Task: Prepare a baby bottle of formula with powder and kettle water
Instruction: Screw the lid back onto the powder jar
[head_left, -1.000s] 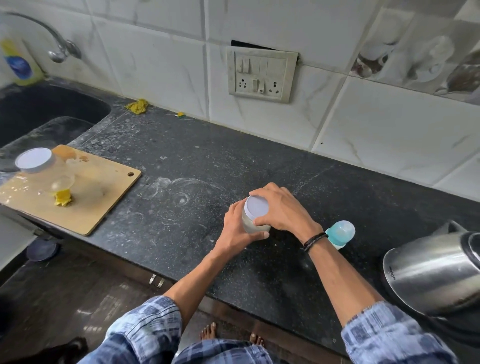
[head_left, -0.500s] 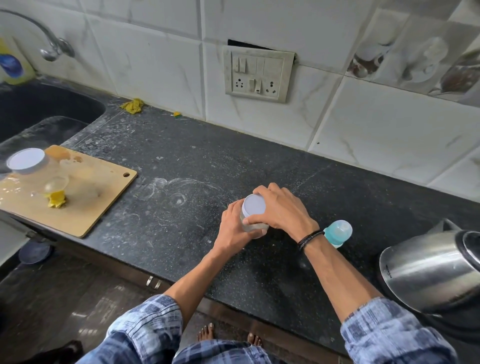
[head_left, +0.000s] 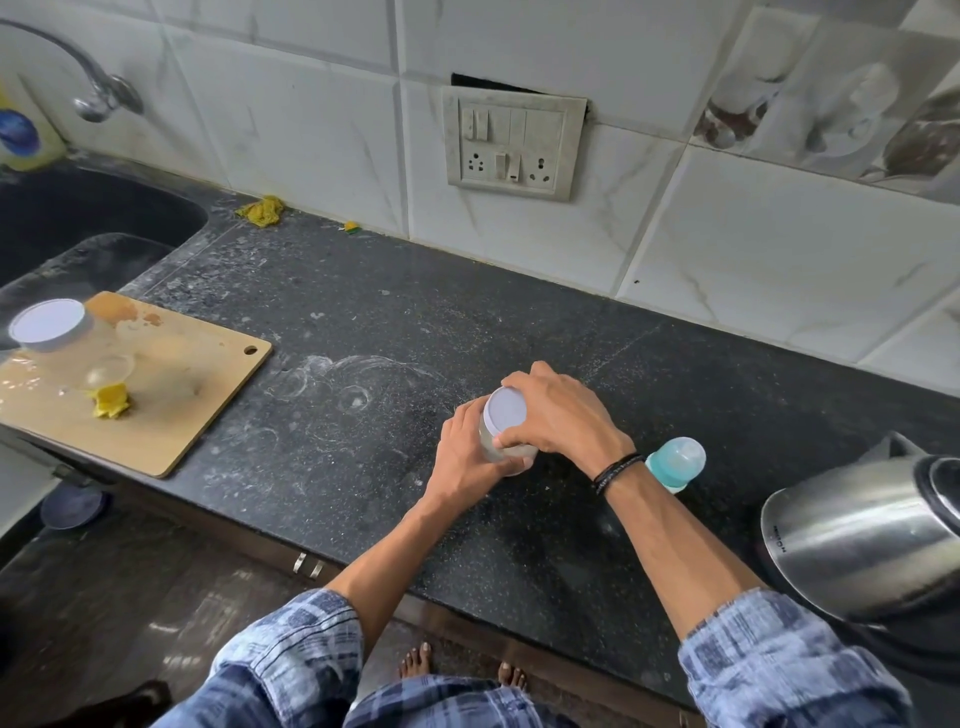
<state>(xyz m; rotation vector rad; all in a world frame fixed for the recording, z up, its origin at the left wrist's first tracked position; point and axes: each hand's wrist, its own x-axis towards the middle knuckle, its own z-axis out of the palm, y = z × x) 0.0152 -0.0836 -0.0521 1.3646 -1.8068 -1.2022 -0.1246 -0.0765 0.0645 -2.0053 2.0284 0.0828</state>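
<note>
Nothing here can be read for certain; the kettle (head_left: 852, 535) carries a short line of dark print low on its steel side, too small to make out; far left of the kettle, a yellow packet (head_left: 23, 148) shows a round blue emblem, its lettering blurred.

The bench (head_left: 363, 332) is black stone flecked with white. A clear jar (head_left: 493, 441) wears a pale lilac lid (head_left: 506, 408). The baby bottle (head_left: 675, 462) is light blue, the kettle (head_left: 852, 540) silver steel with a black rim, the cutting board (head_left: 171, 395) tan wood, and the sleeves (head_left: 779, 670) blue plaid.
</note>
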